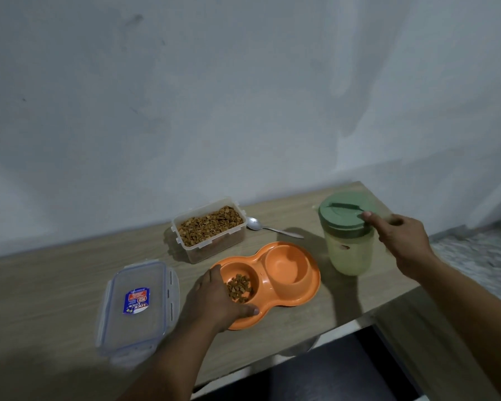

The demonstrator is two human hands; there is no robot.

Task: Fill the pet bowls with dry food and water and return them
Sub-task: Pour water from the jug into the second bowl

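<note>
An orange double pet bowl (304, 287) lies on the wooden table. Its left cup holds a small heap of dry kibble (240, 287); its right cup (287, 266) looks empty. My left hand (214, 302) grips the bowl's left rim, thumb on the front edge. A clear box of kibble (210, 228) stands open behind the bowl. To the right stands a pale jug with a green lid (344, 218). My right hand (399, 235) touches the lid's right edge with a fingertip; it holds nothing.
The box's clear lid (136, 305) lies flat at the left of the table (55, 285). A metal spoon (268, 227) rests behind the bowl. A white wall rises behind. The table's front edge drops to a dark floor at the lower right.
</note>
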